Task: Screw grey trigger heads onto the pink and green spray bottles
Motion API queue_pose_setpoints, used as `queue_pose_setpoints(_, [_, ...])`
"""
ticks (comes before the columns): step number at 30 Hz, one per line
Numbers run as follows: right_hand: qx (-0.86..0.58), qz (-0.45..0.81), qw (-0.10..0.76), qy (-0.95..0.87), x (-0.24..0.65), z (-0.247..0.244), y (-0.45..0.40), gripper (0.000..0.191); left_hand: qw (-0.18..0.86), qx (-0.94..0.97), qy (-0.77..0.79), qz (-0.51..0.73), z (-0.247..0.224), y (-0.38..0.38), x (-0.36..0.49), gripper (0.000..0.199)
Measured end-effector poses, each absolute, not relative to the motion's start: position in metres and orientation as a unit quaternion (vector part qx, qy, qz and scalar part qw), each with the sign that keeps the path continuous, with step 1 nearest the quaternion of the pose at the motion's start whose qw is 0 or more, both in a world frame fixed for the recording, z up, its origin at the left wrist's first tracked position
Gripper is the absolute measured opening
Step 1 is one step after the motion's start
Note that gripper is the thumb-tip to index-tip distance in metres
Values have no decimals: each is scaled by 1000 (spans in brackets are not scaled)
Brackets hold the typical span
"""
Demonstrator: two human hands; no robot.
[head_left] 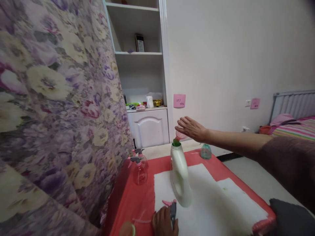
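My right hand (193, 128) reaches in from the right, its fingers closed over a pink see-through bottle (181, 135) at the mouth of a pale green jug (180, 177). A green piece (176, 142) sits in the jug's opening; I cannot make out whether it is a funnel or a spout. The jug stands upright on white paper. Low in the view, my left hand (162, 221) is closed around a grey and pink spray nozzle (173, 209). Its clear tube (141, 221) points left over the red cloth.
Two pink spray bottles (140, 173) stand at the table's left side. A teal spray bottle (206, 151) is near the back right corner. Red cloth (145, 203) covers the table under white sheets (236, 196). A floral curtain (61, 98) hangs close on the left, beside a white cabinet (150, 127).
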State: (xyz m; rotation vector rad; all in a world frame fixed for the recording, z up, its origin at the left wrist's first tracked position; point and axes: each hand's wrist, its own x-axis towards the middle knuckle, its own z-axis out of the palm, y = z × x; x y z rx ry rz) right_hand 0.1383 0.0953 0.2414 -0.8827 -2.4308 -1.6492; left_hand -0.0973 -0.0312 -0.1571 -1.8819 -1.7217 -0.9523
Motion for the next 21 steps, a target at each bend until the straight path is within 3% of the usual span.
queue_pose_setpoints(10, [-288, -569, -32, -769, 116, 244, 80, 51, 207, -675, -613, -356, -154, -31, -96, 29])
queue_pose_setpoints(21, [-331, -491, 0, -806, 118, 248, 71, 54, 186, -679, -624, -338, -149, -32, -96, 26])
